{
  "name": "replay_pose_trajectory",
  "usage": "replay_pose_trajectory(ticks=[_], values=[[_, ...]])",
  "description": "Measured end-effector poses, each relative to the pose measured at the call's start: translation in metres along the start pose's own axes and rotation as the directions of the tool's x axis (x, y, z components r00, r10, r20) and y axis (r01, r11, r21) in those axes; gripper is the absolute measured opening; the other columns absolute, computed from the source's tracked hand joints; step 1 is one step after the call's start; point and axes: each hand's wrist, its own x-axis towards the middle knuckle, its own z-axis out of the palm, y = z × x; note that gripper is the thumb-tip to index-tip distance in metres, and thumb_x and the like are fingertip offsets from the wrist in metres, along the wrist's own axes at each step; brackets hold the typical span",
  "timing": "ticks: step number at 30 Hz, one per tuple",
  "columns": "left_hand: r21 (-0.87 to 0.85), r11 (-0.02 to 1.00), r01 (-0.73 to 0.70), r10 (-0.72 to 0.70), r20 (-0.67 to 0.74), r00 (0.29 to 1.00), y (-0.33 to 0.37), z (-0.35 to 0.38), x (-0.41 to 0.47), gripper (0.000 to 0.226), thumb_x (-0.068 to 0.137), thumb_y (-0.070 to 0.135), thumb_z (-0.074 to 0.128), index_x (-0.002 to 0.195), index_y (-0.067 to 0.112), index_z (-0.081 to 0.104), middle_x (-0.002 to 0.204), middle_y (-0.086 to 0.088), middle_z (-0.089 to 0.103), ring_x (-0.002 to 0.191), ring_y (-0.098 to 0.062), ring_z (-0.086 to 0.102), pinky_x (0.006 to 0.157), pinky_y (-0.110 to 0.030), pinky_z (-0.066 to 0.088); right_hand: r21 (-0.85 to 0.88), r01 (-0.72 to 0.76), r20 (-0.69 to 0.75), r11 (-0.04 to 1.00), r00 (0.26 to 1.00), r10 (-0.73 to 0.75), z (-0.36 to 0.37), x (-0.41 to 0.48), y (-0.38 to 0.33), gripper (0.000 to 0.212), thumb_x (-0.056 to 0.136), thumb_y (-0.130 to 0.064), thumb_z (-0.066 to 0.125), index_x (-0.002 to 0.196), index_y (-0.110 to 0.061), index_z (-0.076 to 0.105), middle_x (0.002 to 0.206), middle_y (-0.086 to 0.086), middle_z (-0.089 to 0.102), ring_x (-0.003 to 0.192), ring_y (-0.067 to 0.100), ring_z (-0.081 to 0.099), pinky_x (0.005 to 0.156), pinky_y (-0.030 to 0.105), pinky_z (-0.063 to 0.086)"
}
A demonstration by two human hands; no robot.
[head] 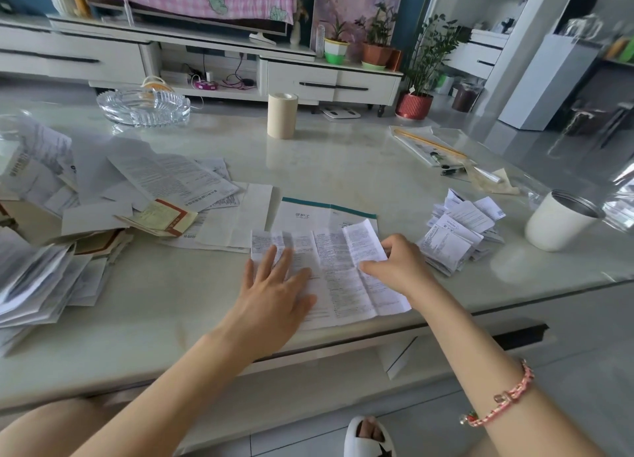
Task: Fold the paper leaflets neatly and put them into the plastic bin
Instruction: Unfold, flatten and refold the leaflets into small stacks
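One creased leaflet (339, 278) open on the desk (192, 305), near its front edge
The left hand (278, 285) presses it flat, fingers spread, while the right hand (398, 261) pinches its raised right flap; folded leaflets (459, 230) are piled just beside.

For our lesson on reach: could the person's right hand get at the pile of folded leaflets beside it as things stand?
Probably yes. The right hand lies close to the pile of folded leaflets with nothing between them, though it must first release the open leaflet it holds.
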Motion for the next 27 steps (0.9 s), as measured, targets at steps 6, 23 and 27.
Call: replay_pose_trajectory(ticks=[6, 23, 27], values=[[0.066, 0.998, 0.012, -0.018, 0.078, 0.997, -0.003, 0.006, -0.001, 0.060, 0.095, 0.050, 0.004, 0.150, 0.029, 0.001, 0.156, -0.005, -0.019, 0.142, -0.024, -0.022, 0.113, -0.042, -0.014, 0.356, -0.156, 0.162, 0.921, 0.981, 0.104, -0.015, -0.001, -0.006, 0.015, 0.081, -0.019, 0.071, 0.083, -0.008, 0.061, 0.069, 0.000, 0.056, 0.056, 0.009, 0.046, 0.046, 0.017, 0.036], [-0.743, 0.637, 0.203, -0.536, -0.238, 0.810, 0.002, -0.011, 0.006, 0.080, 0.082, 0.011, 0.065, 0.146, 0.013, 0.017, 0.122, -0.009, 0.052, 0.110, -0.027, 0.052, 0.089, -0.036, 0.046, 0.246, 0.056, 0.062, 0.968, 0.995, -0.074, -0.008, -0.005, -0.012, 0.018, 0.083, -0.012, 0.067, 0.098, -0.007, 0.059, 0.093, 0.000, 0.064, 0.082, 0.016, 0.060, 0.075, 0.031, 0.048], [-0.940, 0.295, 0.169, -0.530, -0.014, 0.848, 0.002, -0.030, 0.004, 0.018, 0.088, 0.006, 0.056, 0.104, 0.011, 0.061, 0.088, -0.003, 0.065, 0.082, -0.018, 0.063, 0.064, -0.024, 0.049, 0.394, 0.088, 0.082, 0.915, 0.988, -0.130, -0.024, -0.019, -0.022, 0.009, 0.085, -0.012, 0.065, 0.088, -0.020, 0.061, 0.091, -0.004, 0.068, 0.082, 0.011, 0.065, 0.070, 0.025, 0.053]])
